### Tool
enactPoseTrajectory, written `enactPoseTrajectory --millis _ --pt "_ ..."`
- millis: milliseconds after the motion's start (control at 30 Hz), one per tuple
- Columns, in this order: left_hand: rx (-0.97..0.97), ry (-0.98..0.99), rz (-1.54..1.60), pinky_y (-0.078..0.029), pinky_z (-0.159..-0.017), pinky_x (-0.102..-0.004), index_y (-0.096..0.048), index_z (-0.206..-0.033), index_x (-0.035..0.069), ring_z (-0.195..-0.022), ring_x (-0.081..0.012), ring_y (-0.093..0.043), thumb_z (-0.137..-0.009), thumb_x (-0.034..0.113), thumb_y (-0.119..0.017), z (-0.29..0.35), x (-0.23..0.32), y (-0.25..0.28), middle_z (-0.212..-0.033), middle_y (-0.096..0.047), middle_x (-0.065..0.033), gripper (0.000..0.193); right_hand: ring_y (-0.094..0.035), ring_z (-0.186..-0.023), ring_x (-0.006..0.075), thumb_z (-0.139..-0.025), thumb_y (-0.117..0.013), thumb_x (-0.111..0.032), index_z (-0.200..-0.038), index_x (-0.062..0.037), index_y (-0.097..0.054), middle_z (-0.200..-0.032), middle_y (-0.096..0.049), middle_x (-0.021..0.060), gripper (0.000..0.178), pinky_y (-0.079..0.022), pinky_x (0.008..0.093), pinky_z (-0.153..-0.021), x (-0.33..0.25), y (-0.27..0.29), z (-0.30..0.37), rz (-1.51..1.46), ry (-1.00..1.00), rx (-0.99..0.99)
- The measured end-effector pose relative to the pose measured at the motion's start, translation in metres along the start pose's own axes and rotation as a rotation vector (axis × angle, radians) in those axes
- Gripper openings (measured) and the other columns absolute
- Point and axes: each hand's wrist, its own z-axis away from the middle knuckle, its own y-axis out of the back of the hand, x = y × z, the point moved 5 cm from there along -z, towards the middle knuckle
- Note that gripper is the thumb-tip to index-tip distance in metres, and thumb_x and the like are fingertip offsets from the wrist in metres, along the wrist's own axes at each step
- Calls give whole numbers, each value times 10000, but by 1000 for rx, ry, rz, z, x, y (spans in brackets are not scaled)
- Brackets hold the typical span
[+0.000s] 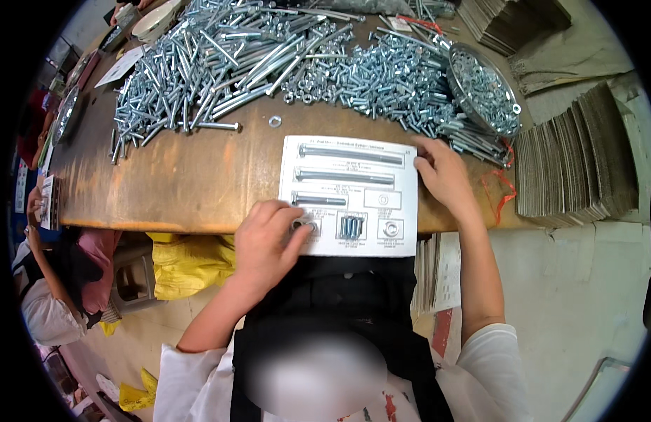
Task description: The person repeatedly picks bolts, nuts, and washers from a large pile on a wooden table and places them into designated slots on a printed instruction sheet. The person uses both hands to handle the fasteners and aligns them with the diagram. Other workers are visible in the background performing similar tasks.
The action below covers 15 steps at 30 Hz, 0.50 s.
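A white printed card (354, 243) lies at the near edge of the table, partly over my lap. Two long bolts (350, 154) and a shorter bolt (318, 200) lie in its printed boxes. Several small bolts (351, 226) stand side by side in a lower box, with a nut (391, 228) to their right. At the lower left box, my left hand (263, 243) curls its thumb and fingertips around a small nut (296, 226), partly hidden by the fingers. My right hand (445, 176) is closed at the card's upper right edge, with the thumb along it.
Heaps of bolts (199, 70) and smaller screws (389, 77) cover the far table. A metal bowl (484, 88) of hardware stands at the right, near a red string (505, 190). Stacked cardboard (572, 162) rises beyond. A lone nut (275, 122) lies mid-table. Another person (54, 281) works at the left.
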Motion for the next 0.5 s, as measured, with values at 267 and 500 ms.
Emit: enactPoseTrajectory --millis 267,500 --pt "-139 783 606 -509 -590 -247 -689 -1031 -26 -640 -88 -629 -897 125 -729 65 -61 -11 -775 -687 -44 206 -677 -870 382 -847 -625 -136 -977 -41 -756 -907 -714 191 208 -522 462 -819 -12 -1 -8 183 -86 19" --pt "-221 1045 937 -513 -612 -203 -686 -1068 -57 -658 -68 -625 -928 136 -705 76 -64 -4 -802 -691 -26 239 -702 -734 278 -800 -661 -125 -994 7 -749 -809 -721 181 251 -540 350 -719 -10 -1 0 -57 -181 -1"
